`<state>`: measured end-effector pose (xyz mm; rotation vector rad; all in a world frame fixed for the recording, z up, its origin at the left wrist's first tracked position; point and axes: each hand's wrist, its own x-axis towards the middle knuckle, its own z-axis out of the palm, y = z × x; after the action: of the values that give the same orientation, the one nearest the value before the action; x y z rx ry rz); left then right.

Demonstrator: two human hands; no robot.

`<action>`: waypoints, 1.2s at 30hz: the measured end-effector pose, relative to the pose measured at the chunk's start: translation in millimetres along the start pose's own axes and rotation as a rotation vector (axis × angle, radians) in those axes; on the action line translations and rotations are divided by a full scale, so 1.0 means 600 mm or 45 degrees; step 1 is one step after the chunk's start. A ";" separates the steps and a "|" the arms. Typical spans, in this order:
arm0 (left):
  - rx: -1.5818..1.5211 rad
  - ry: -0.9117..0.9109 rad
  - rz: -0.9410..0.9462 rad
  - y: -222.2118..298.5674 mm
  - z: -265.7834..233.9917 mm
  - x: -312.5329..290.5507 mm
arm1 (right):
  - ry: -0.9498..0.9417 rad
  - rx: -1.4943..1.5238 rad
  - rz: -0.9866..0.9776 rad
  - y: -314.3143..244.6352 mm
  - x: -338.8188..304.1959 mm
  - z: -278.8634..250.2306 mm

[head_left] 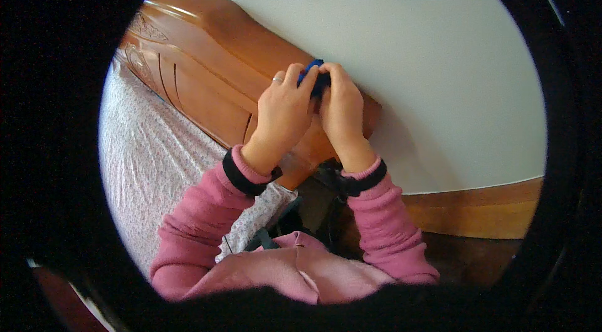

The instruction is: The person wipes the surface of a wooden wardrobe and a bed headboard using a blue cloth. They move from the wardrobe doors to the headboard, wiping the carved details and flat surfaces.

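Headboard (213, 74) taken as landmark. Blue thing (323, 81) sat between the two hands, in front of the headboard's right end as seen from above; whether it touched the wood could not be told. Left hand (285, 109): fingers bent over the thing's left side, grasping it, a ring (277, 80) on one. Right hand (344, 106): fingers curled in from the other side, tips near the left's, also grasping. Most of the thing was covered, so its shape went unread. Bedsheet (150, 162) left of the headboard, pale wall (464, 81) to its right. Step in hand, I judged: close two-handed fingering of the thing. A next move seemed to call for one hand holding firm while the other changed its grip.
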<state>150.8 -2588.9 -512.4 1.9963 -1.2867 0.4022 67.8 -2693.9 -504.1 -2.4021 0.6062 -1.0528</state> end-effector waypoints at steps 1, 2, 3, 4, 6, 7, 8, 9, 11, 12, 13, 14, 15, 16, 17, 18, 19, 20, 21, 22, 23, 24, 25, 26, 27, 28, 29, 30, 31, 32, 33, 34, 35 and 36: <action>-0.008 -0.026 -0.018 0.001 0.000 -0.005 | -0.008 0.003 -0.004 0.001 -0.004 -0.002; -0.003 -0.009 -0.024 0.003 0.001 -0.008 | 0.003 0.001 -0.001 0.002 -0.007 -0.004; -0.008 -0.011 -0.031 0.002 0.003 -0.009 | 0.011 -0.004 0.002 0.005 -0.009 -0.003; -0.012 -0.014 -0.039 0.003 0.003 -0.010 | 0.036 0.007 -0.015 0.006 -0.008 -0.002; 0.001 -0.035 -0.051 0.001 0.002 -0.007 | 0.040 0.075 0.039 0.010 -0.001 0.005; 0.022 0.000 -0.036 -0.003 0.003 -0.004 | 0.039 0.103 0.056 0.013 0.003 0.010; 0.021 0.021 -0.028 -0.004 0.001 0.000 | 0.017 0.110 0.038 0.012 0.008 0.014; 0.026 0.042 -0.017 -0.008 0.000 0.004 | 0.037 0.090 -0.014 0.013 0.011 0.018; 0.137 -0.015 0.031 -0.016 -0.009 0.007 | 0.107 0.039 -0.106 0.008 0.013 0.025; 0.193 -0.069 0.035 -0.022 -0.014 0.011 | 0.099 0.038 -0.103 0.005 0.014 0.026; 0.214 -0.052 0.091 -0.028 -0.018 0.015 | 0.084 0.037 -0.093 0.003 0.014 0.026; 0.239 -0.056 0.129 -0.034 -0.022 0.017 | 0.069 0.035 -0.083 0.000 0.014 0.024; 0.260 -0.067 0.164 -0.039 -0.025 0.020 | 0.060 0.027 -0.105 -0.003 0.014 0.022; 0.296 -0.028 0.194 -0.047 -0.028 0.024 | 0.050 0.019 -0.127 -0.006 0.015 0.021; 0.329 0.004 0.219 -0.056 -0.030 0.030 | 0.043 0.007 -0.149 -0.008 0.019 0.019; 0.364 0.039 0.247 -0.065 -0.033 0.036 | 0.048 -0.036 -0.167 -0.012 0.020 0.019; 0.411 0.035 0.199 -0.076 -0.037 0.041 | 0.041 -0.033 -0.159 -0.018 0.022 0.019; 0.462 0.032 0.153 -0.087 -0.041 0.046 | 0.040 -0.028 -0.155 -0.022 0.023 0.019; 0.517 0.049 0.113 -0.100 -0.046 0.050 | 0.040 -0.023 -0.162 -0.028 0.023 0.021; 0.513 0.069 0.089 -0.114 -0.052 0.055 | 0.032 -0.033 -0.154 -0.033 0.024 0.023; 0.532 0.080 0.073 -0.130 -0.060 0.061 | 0.023 -0.043 -0.160 -0.039 0.026 0.026; 0.547 0.113 0.064 -0.144 -0.066 0.066 | 0.014 -0.055 -0.153 -0.044 0.026 0.029; 0.553 0.127 0.045 -0.157 -0.072 0.072 | 0.000 -0.038 -0.158 -0.049 0.027 0.033; 0.542 0.125 -0.020 -0.168 -0.076 0.076 | -0.016 -0.022 -0.153 -0.053 0.028 0.038; 0.518 0.173 -0.013 -0.176 -0.080 0.077 | -0.033 -0.007 -0.142 -0.055 0.030 0.043; 0.481 0.189 -0.015 -0.183 -0.082 0.078 | -0.031 -0.023 -0.179 -0.057 0.032 0.050; 0.439 0.212 -0.025 -0.188 -0.083 0.079 | -0.030 -0.039 -0.210 -0.059 0.036 0.059; 0.412 0.235 0.001 -0.190 -0.081 0.078 | -0.028 -0.055 -0.240 -0.060 0.039 0.067; 0.380 0.267 0.017 -0.192 -0.078 0.077 | -0.032 -0.051 -0.250 -0.062 0.042 0.076; 0.341 0.325 0.054 -0.194 -0.074 0.077 | -0.033 -0.049 -0.261 -0.064 0.044 0.086; 0.332 0.309 0.080 -0.197 -0.070 0.076 | -0.032 -0.045 -0.279 -0.066 0.048 0.095; 0.320 0.315 0.119 -0.201 -0.068 0.075 | -0.043 -0.030 -0.287 -0.069 0.050 0.104; 0.302 0.330 0.163 -0.206 -0.066 0.075 | -0.038 -0.031 -0.295 -0.072 0.053 0.110; 0.273 0.339 0.201 -0.214 -0.069 0.075 | -0.031 -0.024 -0.313 -0.078 0.055 0.117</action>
<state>289.8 -2557.8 -507.9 1.9377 -1.2768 0.8841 151.6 -2658.9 -502.4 -2.5492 0.3186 -1.1179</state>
